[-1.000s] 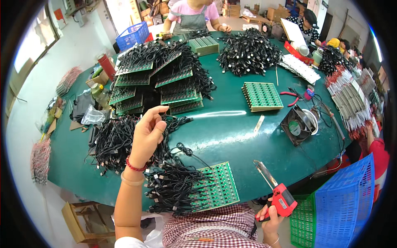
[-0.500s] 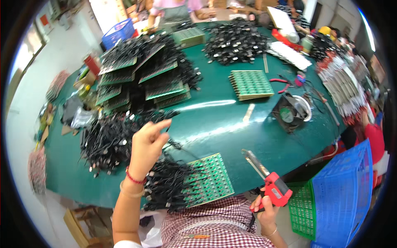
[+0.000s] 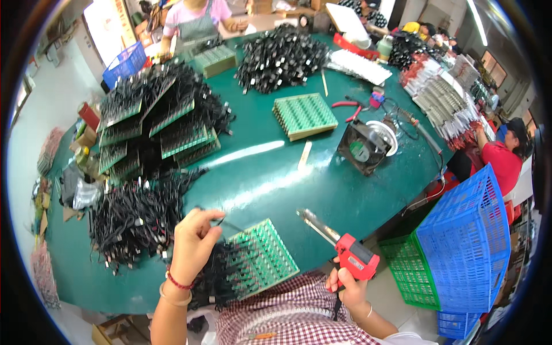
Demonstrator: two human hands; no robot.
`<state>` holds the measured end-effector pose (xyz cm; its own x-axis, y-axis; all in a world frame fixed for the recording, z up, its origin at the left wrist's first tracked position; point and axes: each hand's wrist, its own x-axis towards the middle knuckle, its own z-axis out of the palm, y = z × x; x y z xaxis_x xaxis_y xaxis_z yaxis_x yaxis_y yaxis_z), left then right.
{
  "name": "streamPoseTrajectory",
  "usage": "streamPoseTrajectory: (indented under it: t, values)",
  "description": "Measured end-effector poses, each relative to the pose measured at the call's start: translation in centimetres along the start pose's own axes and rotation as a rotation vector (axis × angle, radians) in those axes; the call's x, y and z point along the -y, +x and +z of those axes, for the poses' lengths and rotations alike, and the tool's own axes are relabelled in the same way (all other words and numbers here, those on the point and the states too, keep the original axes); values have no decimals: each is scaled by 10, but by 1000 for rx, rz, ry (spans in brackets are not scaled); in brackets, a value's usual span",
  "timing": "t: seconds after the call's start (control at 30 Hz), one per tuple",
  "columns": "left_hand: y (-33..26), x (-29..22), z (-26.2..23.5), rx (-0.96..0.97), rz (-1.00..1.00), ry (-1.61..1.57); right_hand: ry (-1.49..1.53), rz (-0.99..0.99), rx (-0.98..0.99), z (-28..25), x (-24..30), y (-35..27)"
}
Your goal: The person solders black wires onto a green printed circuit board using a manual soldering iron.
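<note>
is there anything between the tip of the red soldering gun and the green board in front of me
Nothing visible. The red soldering gun in the right hand points over bare table beside the green board; the left hand pinches a black cable at its far corner.

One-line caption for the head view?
Left hand pinches a black cable above a green board; right hand grips a red soldering gun.

The table (image 3: 322, 184) has a smooth green top, glossy enough to throw back long white streaks of light. The gun (image 3: 345, 247) in the right hand (image 3: 345, 287) has a shiny red plastic body and a bright metal barrel. The board (image 3: 261, 256) at the near edge looks like matt green plastic studded with small glinting metal points. The cables (image 3: 135, 215) are dull black plastic or rubber. The crate (image 3: 468, 241) past the right edge is blue plastic mesh. The shirt (image 3: 287, 313) is checked cloth.
</note>
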<state>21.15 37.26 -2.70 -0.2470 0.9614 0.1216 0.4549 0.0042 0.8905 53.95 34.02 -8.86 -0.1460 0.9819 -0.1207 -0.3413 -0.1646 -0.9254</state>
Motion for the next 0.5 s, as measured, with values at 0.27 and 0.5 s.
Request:
streamPoseTrajectory:
  t: [0.27, 0.5]
  values:
    - [-7, -13, 28, 130, 84, 166, -99, -100, -15, 4, 0, 5]
    - [-50, 5, 70, 107, 102, 540, -200, 2, 125, -6, 1, -15]
